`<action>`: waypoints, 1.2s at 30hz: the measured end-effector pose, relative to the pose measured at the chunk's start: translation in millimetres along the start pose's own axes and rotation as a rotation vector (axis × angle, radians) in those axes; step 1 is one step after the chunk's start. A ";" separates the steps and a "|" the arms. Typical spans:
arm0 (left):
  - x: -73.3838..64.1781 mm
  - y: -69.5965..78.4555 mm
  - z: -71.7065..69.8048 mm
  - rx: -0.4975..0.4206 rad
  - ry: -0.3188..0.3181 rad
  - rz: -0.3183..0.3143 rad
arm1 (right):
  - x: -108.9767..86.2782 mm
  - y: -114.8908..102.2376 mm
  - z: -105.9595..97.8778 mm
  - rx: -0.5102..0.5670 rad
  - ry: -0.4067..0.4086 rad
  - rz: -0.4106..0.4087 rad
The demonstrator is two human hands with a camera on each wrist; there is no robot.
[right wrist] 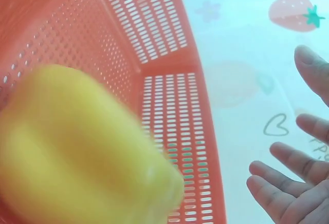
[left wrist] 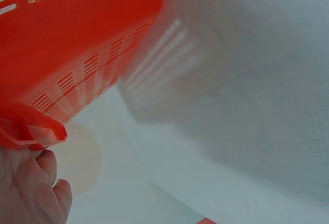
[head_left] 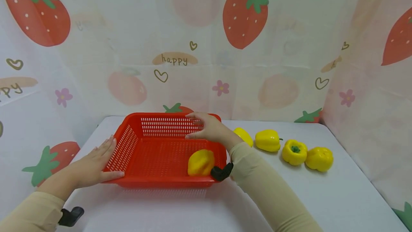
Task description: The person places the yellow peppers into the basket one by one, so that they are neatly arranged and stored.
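Note:
A red plastic basket (head_left: 161, 179) with slotted walls stands on the table, a yellow bell pepper (head_left: 201, 162) lying in its front right corner. My left hand (head_left: 93, 162) rests on the basket's near left corner, its fingers spread along the left rim and its thumb along the front rim. Over the right side of the basket is my right hand (head_left: 212, 128), its fingers loosely extended and holding nothing. In the right wrist view the same pepper (right wrist: 82, 152) looms large and blurred, apart from the right hand's fingers (right wrist: 288, 157).
Right of the basket lie several more yellow bell peppers (head_left: 294, 152), one partly hidden behind the right wrist. A white table (head_left: 309, 199) carries everything. Strawberry-printed cloth (head_left: 283, 53) hangs behind and at both sides. Each wrist has a black strap piece (head_left: 222, 172).

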State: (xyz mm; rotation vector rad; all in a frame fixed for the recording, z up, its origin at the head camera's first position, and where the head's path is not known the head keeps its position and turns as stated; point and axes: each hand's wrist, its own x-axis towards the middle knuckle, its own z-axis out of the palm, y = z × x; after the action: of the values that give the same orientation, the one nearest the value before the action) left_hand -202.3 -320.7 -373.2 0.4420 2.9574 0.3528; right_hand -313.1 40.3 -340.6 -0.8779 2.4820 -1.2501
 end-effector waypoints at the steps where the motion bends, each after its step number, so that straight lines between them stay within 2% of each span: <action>1: 0.0 0.0 -0.1 -0.002 -0.001 0.000 | -0.1 -0.1 -0.3 -0.010 0.003 -0.004; 10: 0.8 -0.7 0.0 -0.001 -0.002 0.000 | -2.5 -6.8 -5.9 -0.081 0.031 -0.009; 16: 0.7 -0.1 0.2 0.002 -0.001 -0.003 | -8.2 -7.9 -10.7 -0.058 0.027 0.003; 22: 0.9 -0.4 0.3 0.005 -0.002 -0.004 | -13.1 -5.1 -19.0 -0.089 0.044 -0.016; 28: 0.5 -0.5 -0.1 0.009 -0.005 0.000 | -22.0 -2.0 -28.7 -0.052 0.063 0.026; 36: 0.4 -0.3 -0.3 0.012 -0.005 0.000 | -36.2 5.1 -46.5 -0.065 0.093 0.016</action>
State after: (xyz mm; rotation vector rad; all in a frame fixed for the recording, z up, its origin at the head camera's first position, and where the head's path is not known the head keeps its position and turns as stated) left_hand -202.8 -321.0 -373.0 0.4442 2.9560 0.3330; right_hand -307.2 94.8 -318.5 -0.8312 2.6105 -1.2383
